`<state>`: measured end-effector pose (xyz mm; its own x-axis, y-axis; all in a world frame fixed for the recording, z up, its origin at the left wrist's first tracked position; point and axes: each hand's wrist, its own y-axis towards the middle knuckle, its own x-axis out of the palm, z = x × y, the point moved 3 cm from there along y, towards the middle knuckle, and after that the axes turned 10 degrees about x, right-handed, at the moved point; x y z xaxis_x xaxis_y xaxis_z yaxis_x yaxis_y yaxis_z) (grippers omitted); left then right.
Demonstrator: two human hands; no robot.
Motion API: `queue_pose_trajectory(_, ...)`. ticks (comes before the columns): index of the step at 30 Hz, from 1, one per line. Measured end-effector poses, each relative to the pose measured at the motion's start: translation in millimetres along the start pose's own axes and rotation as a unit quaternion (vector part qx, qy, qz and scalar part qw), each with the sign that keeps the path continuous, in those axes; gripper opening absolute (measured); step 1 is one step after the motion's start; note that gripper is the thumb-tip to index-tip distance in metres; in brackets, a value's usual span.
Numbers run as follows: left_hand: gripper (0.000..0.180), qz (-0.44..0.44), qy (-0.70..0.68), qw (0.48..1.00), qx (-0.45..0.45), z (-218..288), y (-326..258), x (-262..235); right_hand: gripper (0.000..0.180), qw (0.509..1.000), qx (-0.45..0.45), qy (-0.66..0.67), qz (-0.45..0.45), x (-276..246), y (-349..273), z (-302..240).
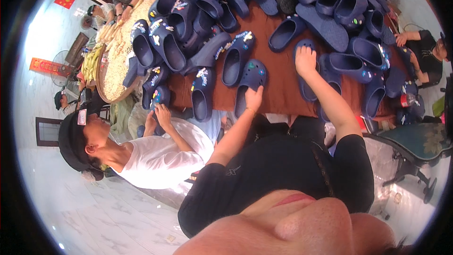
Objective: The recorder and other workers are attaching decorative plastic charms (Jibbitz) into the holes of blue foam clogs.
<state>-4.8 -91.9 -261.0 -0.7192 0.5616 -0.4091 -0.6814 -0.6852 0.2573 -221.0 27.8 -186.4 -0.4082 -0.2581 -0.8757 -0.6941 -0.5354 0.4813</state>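
In the head view, my left hand (255, 98) is closed on the side of a navy clog (255, 69) near the front edge of the brown-covered table. Small coloured charms dot that clog's toe. My right hand (306, 59) grips another navy clog (308, 89) further right, its fingers curled over the toe. The hand hides much of that clog's upper. Just left of the first clog lies a navy clog with white and coloured charms (232, 65). A plain-looking clog (286, 34) sits beyond, between my two hands.
Many navy clogs (347, 9) are heaped across the table (276, 80). At left, a co-worker in a white shirt (165, 156) handles a clog. A round tray of pale kernels (115, 73) stands beyond. An office chair (415, 141) is at right, near another person (427, 59).
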Motion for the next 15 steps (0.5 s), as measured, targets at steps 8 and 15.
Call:
queue_pose_trajectory(8, 0.044, -0.009, 0.005, 0.999, -0.051, 0, 1, -4, 0.018, 0.993, -0.002, -0.062, -0.098, 34, 3, -13)
queue_pose_trajectory(15, 0.04, 0.013, 0.027, 0.999, -0.043, -7, 2, -1, 0.018, 0.991, 0.039, -0.083, -0.093, 44, 15, -22)
